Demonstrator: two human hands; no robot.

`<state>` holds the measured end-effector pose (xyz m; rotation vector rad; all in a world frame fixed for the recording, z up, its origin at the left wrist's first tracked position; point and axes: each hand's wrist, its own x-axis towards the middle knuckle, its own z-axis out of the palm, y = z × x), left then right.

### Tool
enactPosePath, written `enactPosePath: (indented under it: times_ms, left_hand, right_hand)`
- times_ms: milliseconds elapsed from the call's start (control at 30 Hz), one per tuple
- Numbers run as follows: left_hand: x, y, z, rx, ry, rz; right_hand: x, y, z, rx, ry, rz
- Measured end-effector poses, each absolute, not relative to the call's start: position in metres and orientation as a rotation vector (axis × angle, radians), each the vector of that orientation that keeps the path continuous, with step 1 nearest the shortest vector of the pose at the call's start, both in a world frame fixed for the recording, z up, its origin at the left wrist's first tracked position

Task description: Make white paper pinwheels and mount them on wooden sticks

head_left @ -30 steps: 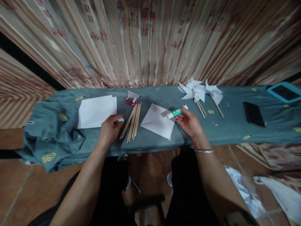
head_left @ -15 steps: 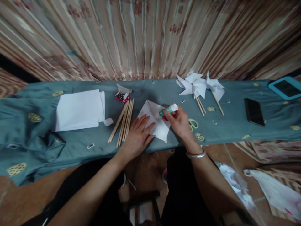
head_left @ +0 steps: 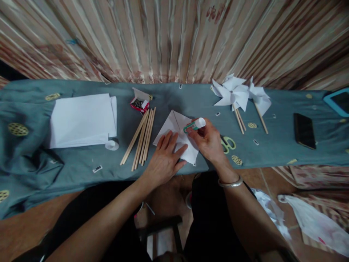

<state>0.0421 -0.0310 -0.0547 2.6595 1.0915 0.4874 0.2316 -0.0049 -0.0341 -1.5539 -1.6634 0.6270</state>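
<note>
A white square of paper (head_left: 167,124) with crease or cut lines lies on the cloth in front of me. Across its lower left part, my left hand (head_left: 165,158) rests flat with the fingers spread. My right hand (head_left: 208,142) grips a green and white glue stick (head_left: 195,125), tilted over the paper's right side; its lower tip is close to the paper, and whether it touches I cannot tell. Beside the right wrist lie scissors with pale green handles (head_left: 228,144), partly covered by the hand. Left of the paper is a bunch of wooden sticks (head_left: 143,140).
Behind the sticks stands an open red box of small metal pieces (head_left: 140,103). A paper stack (head_left: 80,120) and a white cap (head_left: 112,145) are at left. White paper pinwheels (head_left: 231,92), a dark phone (head_left: 304,130) and a blue-framed device (head_left: 339,103) lie to the right.
The view has shifted slightly. My right hand still holds the glue stick over the paper, now tipped a little more. My left hand stays on the sheet.
</note>
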Motion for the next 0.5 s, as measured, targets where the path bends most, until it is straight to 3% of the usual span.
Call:
enactPosePath:
  times_ms: [500]
  left_hand:
    - [0.0435,-0.0313,-0.052,2.591,1.117,0.475]
  right_hand:
    - [0.2226,-0.0054,-0.022,-1.667,-1.753,0.446]
